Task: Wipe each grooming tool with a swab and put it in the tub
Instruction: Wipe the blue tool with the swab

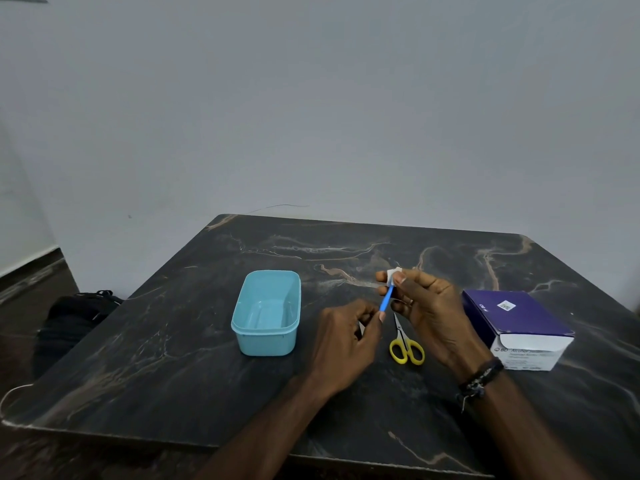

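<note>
The tub (pixel 266 311) is empty. The left hand (pixel 346 344) holds a blue tool (pixel 386 299); the right hand (pixel 424 306) pinches the swab (pixel 393 273) around its tip. Scissors (pixel 405 342), right of the tub, appear unwiped.

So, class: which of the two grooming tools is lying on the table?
The yellow-handled scissors. The blue-handled tool is up in both hands, not on the table.

The table (pixel 173 341) has a dark marble-look top, smooth with a soft gloss and pale brown veins. The tub (pixel 266 311) is light blue plastic, smooth and a little shiny. The scissors (pixel 406 344) have yellow plastic handles and thin metal blades, and the box (pixel 516 323) is glossy printed cardboard.
</note>
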Motion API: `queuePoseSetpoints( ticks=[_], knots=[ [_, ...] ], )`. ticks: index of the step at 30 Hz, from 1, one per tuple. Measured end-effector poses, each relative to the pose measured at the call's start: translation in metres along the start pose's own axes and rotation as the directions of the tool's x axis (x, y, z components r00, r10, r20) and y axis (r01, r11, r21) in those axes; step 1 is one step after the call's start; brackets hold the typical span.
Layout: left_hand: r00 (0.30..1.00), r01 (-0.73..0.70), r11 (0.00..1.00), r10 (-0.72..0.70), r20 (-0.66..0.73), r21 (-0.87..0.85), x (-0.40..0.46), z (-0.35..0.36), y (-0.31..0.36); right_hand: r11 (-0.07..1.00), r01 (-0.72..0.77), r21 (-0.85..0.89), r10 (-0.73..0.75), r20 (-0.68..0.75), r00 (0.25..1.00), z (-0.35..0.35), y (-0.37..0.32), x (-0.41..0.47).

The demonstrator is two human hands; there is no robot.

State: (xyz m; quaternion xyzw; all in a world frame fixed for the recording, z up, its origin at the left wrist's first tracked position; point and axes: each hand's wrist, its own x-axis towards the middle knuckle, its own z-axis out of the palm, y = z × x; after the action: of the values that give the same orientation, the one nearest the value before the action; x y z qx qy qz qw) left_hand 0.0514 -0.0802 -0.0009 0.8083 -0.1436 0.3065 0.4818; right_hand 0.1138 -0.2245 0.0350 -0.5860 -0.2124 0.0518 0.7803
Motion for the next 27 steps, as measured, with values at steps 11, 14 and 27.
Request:
queuePoseSetpoints(
  ticks=[11,14,27],
  knots=[
    [1.000,0.010,1.000,-0.010,0.007,0.002,0.0010,0.0001,0.0000,1.000,-0.017,-0.007,0.017,-0.008,1.000,0.0021,-0.0006,-0.0004],
    [1.000,0.003,1.000,-0.003,0.006,0.007,0.0013,0.0004,0.0007,1.000,-0.001,0.006,0.001,-0.069,0.998,-0.0004,0.0007,-0.0007],
    [1.000,-0.006,1.000,0.006,-0.011,0.014,0.0021,0.0007,0.0002,0.999,0.006,0.032,-0.003,-0.115,0.993,0.0021,-0.0015,-0.0031]
  ],
)
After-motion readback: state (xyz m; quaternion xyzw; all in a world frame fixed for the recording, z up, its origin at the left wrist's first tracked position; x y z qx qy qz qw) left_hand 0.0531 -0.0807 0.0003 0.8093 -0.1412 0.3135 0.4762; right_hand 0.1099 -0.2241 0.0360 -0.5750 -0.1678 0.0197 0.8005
